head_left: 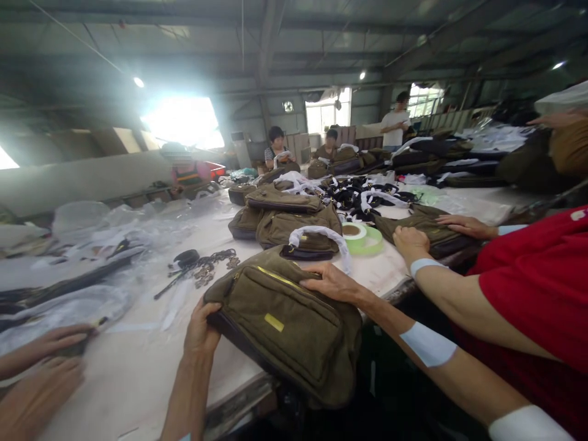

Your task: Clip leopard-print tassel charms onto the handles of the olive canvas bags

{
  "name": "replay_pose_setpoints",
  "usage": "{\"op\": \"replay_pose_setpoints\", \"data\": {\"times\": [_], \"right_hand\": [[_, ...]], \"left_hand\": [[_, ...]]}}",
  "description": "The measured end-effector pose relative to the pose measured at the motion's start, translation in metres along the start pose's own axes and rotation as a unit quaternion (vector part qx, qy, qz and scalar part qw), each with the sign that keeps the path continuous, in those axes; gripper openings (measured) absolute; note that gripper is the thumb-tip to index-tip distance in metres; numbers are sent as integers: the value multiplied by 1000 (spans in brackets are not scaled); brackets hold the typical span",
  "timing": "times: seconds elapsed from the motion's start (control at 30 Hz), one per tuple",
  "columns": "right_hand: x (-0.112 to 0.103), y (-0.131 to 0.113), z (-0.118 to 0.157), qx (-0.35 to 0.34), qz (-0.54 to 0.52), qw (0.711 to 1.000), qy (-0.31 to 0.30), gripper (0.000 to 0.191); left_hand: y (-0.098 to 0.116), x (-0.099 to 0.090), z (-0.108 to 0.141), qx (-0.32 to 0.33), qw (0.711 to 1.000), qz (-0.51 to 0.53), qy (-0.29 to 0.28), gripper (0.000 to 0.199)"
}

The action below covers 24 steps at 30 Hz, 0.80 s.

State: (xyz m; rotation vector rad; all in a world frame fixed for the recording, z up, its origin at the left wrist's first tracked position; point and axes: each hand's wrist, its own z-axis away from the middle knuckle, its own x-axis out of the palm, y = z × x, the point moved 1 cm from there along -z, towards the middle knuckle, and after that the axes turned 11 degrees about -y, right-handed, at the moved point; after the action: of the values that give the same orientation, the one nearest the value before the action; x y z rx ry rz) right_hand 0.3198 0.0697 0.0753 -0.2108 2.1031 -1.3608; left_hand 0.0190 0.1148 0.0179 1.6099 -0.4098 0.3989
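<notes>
An olive canvas bag [280, 318] with a gold zipper and a small yellow label hangs tilted over the table's front edge. My left hand [202, 324] is closed around its left side, thumb on the front face. At its top, my right hand [333, 283] has its fingers pressed together on the fabric beside the zipper; whether they pinch a zipper pull, I cannot tell. A handle wrapped in white [321, 231] arches up behind the bag's top edge.
More olive bags [298, 229] are stacked behind, beside green and white tape rolls [365, 239]. Metal chains [211, 266] lie left on the table [138, 367]. A co-worker in red [537, 282] handles another bag at right; another person's hands [46, 373] are at left.
</notes>
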Motion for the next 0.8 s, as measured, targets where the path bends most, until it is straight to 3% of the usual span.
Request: {"op": "replay_pose_setpoints", "data": {"times": [0.23,0.47,0.67,0.8], "right_hand": [[-17,-14,-5,-50,165,985,5,22],[0,-26,0,-105,202,973,44,20],[7,-34,4,-105,137,976,137,19],[6,-33,12,-73,127,972,185,19]], "left_hand": [[16,0,25,21,999,-20,-43,43],[19,2,48,36,995,90,-17,47],[-18,42,80,-91,980,138,-111,44],[-6,67,83,-65,994,88,-22,37]]}}
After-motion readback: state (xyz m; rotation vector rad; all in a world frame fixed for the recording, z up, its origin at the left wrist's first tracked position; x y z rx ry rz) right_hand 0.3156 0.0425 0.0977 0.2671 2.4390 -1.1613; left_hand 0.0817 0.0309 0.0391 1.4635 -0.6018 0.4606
